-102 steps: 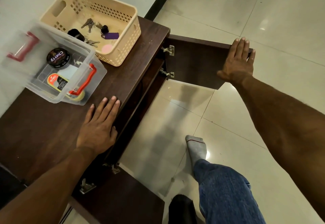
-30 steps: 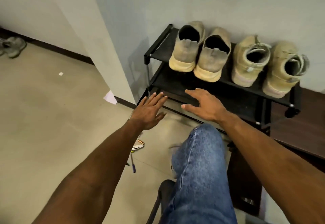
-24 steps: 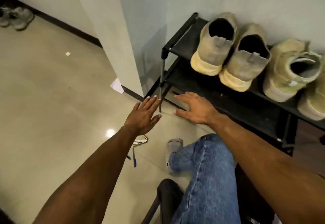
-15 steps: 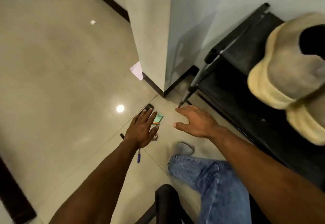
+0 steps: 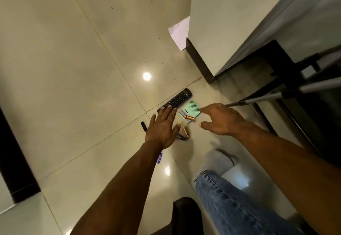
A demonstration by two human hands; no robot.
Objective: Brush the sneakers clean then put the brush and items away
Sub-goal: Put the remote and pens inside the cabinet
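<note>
Small items lie on the tiled floor: a black remote control (image 5: pixel 176 99), a pale green pad (image 5: pixel 191 109) with a copper battery (image 5: pixel 189 117) on it, a second battery (image 5: pixel 186 131), and dark pens (image 5: pixel 181 137) partly hidden under my arm. My left hand (image 5: pixel 162 128) hovers over them with straight fingers, its fingertips above the remote's near end. My right hand (image 5: pixel 220 118) hangs just right of the green pad, fingers relaxed and spread, holding nothing. No sneakers or brush are in view.
A black shoe rack (image 5: pixel 302 94) with grey metal legs stands at the right against the wall. A wall corner (image 5: pixel 199 59) with dark skirting juts in above the items, a white paper (image 5: pixel 180 32) behind it. My jeans leg and socked foot (image 5: pixel 221 159) are below.
My view has swung from the cabinet top to the shoe rack and down to the floor. Both hands have dropped toward the scattered items; the sneakers have left the view.
</note>
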